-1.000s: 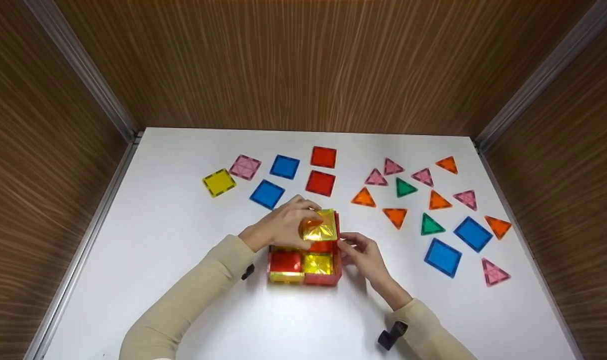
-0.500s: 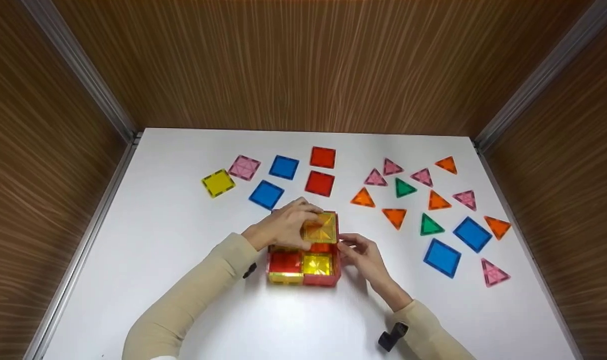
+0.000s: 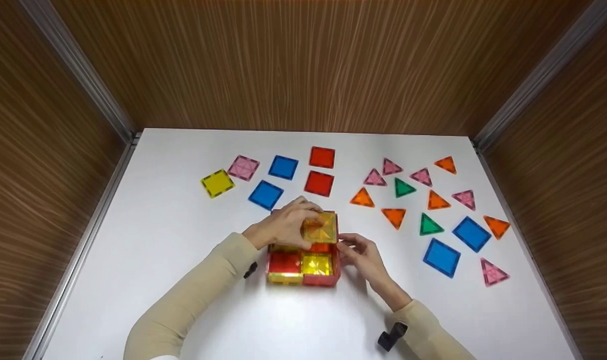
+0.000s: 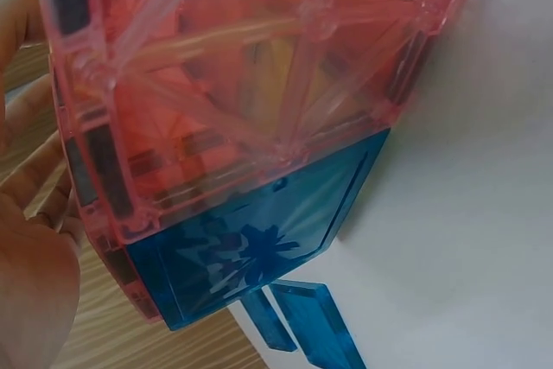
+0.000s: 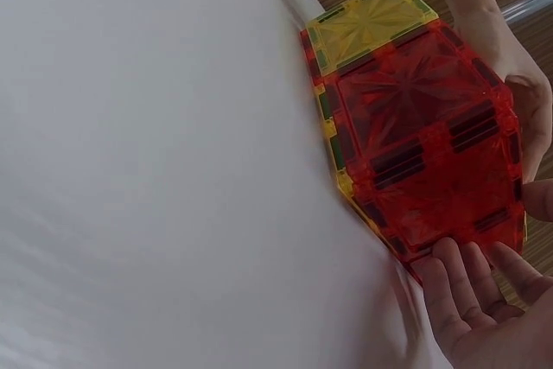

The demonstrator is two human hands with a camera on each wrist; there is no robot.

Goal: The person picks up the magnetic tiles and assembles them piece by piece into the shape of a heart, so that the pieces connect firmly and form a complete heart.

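Note:
In the head view, a box-like structure of see-through magnetic tiles [image 3: 285, 262], red and yellow on top, stands at the table's middle. My left hand [image 3: 289, 225] holds a yellow square magnetic tile [image 3: 326, 231] between thumb and fingers over the structure's back right part. The fingers hide part of that tile. My right hand [image 3: 366, 260] touches the structure's right side. In the right wrist view, its fingers [image 5: 445, 295] lie against a red wall tile [image 5: 406, 92]. The left wrist view shows a pink wall tile [image 4: 216, 110] and a blue tile [image 4: 251, 239] beside it.
Loose square tiles lie behind the structure: yellow [image 3: 217, 183], pink [image 3: 243, 167], blue [image 3: 265, 195] and red [image 3: 319, 183]. Several triangles, such as a green one [image 3: 430, 224], and two blue squares [image 3: 442, 257] are spread to the right. Wood-grain panels [image 3: 303, 65] enclose the table.
The yellow tile has shifted slightly toward me and lies flatter over the structure, with the left hand still on it. The right hand has hardly moved.

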